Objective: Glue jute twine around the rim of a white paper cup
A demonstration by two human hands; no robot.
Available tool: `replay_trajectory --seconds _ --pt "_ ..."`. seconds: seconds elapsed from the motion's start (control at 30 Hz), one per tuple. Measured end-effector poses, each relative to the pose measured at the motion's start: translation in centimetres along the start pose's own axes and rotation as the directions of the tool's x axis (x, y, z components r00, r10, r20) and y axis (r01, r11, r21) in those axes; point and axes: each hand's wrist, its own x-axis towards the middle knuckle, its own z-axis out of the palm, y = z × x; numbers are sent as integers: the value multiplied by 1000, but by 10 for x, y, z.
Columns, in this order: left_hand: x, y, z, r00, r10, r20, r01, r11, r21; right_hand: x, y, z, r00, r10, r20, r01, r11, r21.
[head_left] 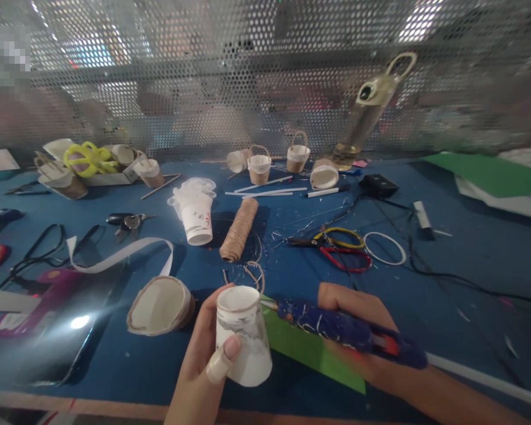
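A white paper cup [248,360] with grey ink marks is gripped by my left hand [207,354], thumb across its front, narrow end up. Twine runs along its upper edge, and a loose tail of twine [257,274] curls up behind. My right hand [363,342] is wrapped round a blue hot glue gun [336,327], its nozzle at the cup's upper right edge. A white glue stick [482,378] sticks out of the gun's back. Left of the cup, a twine-rimmed paper cup [159,307] lies tilted. Beyond the hands rests a roll of twine [239,230].
Green paper [305,351] lies under the glue gun. Scissors [336,245], a white ring [384,248] and black cables are on the right. Stacked white cups [197,218], small twine baskets [259,168] and a bottle [367,118] stand farther back, before a perforated metal screen [203,77].
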Motion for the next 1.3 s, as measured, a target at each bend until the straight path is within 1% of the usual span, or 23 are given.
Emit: replay_trajectory --seconds 0.13,0.23,0.43,0.63,0.8,0.93,1.03,1.3 --pt "-2 -3 0 999 39 4 -39 997 63 1 0 2 1000 17 -7 -17 1000 -4" --pt "-3 -3 0 999 52 -4 -51 995 83 3 0 3 999 -24 -45 23 1000 -14" --pt "-2 -5 0 997 73 -3 -72 994 86 3 0 4 995 -85 -54 84 996 -26" --pt "-3 -5 1 996 92 15 -93 987 129 1 0 5 997 -71 -42 70 997 -21" --pt "-5 -4 4 995 101 -15 -97 980 173 3 -6 2 999 -32 -9 31 998 -51" --pt "-5 -5 3 994 100 -34 -94 985 147 6 -8 2 998 -53 -28 52 998 -43" --pt "-3 -5 1 996 80 -30 -74 985 158 6 -8 2 997 -63 -36 61 997 -48" --pt "-1 -9 -3 997 78 -22 -73 985 154 2 -6 3 999 -40 -37 37 996 -78"
